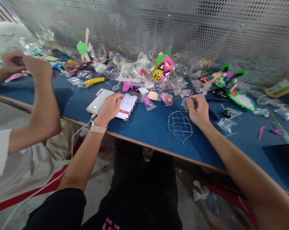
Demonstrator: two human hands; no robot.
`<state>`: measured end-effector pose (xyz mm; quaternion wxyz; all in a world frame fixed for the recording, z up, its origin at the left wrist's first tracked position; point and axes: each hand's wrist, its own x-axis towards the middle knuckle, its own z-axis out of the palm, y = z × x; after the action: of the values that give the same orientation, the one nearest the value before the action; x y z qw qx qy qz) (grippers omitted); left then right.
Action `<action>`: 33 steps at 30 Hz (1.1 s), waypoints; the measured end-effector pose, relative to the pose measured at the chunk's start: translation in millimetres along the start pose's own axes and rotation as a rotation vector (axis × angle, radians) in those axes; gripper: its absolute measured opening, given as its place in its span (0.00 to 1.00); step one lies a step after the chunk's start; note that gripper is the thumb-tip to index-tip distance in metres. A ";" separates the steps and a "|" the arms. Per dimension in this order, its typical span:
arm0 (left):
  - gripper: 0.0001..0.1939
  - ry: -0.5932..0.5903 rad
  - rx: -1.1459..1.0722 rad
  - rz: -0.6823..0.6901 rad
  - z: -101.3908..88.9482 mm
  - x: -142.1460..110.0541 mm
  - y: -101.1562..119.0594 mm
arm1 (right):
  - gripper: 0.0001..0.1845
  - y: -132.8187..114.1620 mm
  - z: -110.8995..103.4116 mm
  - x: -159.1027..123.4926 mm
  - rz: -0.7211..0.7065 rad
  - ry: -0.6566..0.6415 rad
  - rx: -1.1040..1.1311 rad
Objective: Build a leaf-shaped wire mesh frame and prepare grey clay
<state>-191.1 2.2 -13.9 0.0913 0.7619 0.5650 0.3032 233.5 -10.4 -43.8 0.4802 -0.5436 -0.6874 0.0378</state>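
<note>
My left hand [110,107] rests on a white phone [128,107] lying on the blue table [149,127], its fingers curled with a fingertip on the screen. A white power bank [98,101] lies just left of the phone, and a white cable runs from it off the table edge. My right hand [199,108] lies on the table with its fingers bent, pinching something small and clear at its tips. A leaf-shaped wire mesh frame [180,126] lies flat just left of that hand.
Another person's arms [39,95] reach over the table's left end. Clay figures stand at the back: a pink and green one [162,67] and a purple and green one [227,80]. Crumpled clear bags, clay bits and a yellow tool [94,81] lie before a perforated metal wall.
</note>
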 end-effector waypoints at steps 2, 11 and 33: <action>0.23 0.003 -0.016 -0.014 -1.0 0.2 1.3 | 0.28 0.3 0.0 0.3 -0.016 0.006 -0.014; 0.20 0.001 0.045 -0.013 -2.0 0.1 2.2 | 0.25 -0.2 0.1 0.3 0.007 -0.029 0.027; 0.16 0.064 0.087 0.073 -1.4 -1.9 56.1 | 0.25 1.9 2.0 2.3 0.052 -0.011 0.179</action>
<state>-146.9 -19.2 13.6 0.0286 0.7751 0.5521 0.3058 233.6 -7.0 -44.5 0.5218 -0.5159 -0.6697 0.1146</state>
